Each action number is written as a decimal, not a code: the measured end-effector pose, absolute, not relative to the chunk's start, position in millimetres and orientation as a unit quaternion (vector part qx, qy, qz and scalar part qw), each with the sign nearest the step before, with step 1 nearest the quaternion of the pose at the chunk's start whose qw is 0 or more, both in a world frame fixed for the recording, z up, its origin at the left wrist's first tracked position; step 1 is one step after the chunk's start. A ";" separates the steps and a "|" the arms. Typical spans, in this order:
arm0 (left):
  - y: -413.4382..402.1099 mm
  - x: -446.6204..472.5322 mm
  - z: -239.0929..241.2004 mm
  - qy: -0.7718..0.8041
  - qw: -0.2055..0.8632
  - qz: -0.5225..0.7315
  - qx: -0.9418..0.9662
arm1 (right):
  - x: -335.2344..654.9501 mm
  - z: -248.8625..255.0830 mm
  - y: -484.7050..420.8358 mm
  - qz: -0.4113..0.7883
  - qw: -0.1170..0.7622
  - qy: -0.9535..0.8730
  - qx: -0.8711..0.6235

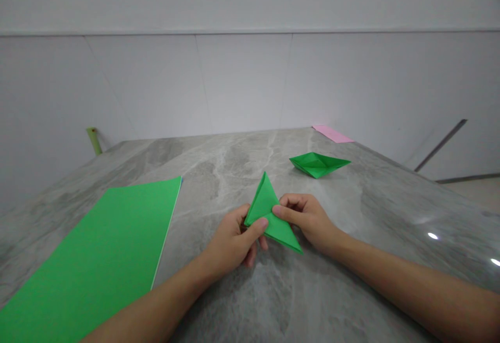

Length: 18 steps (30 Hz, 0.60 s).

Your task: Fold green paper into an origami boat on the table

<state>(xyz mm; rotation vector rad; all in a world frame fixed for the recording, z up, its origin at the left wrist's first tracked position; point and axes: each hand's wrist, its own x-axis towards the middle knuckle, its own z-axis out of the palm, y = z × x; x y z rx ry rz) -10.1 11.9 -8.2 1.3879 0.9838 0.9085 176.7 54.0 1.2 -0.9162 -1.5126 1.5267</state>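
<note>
Paper (269, 194), bright green and folded into a layered triangle, is held up in front of me near the middle of the view, as I look on from a distance through the head camera. One point of it faces away toward the wall (250, 83), another slants down to the lower right, and a crease crosses its face.

On my screen, the left hand (236, 236) grasps the folded paper at its left corner and lower edge, thumb flat on the front, fingers tucked underneath and partly hidden. The right hand (307, 217) pinches the right edge, its thumb tip on the front beside the crease and its fingers curled behind. Both bare forearms reach in from the bottom corners.

Beneath them I see a grey, marbled bench (219, 176). Beyond the right hand, well apart from the held piece, a second green folded piece (319, 165) rests there, shaped like a small boat with two pointed ends. Farther back, at the bench's far right corner, lies a pink sheet (333, 134). To my left, a large green sheet (105, 249) lies flat, with a pale edge along its right side; the left forearm overlaps its near part.
</note>
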 end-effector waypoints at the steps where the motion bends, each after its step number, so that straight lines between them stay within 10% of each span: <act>1: 12.0 -10.0 -7.7 0.421 0.569 0.388 0.591 | 177.2 0.7 54.5 0.603 0.397 -0.590 -0.361; 18: 9.0 -7.2 -4.5 0.422 0.581 0.397 0.571 | 176.7 3.9 51.3 0.507 0.397 -0.680 -0.350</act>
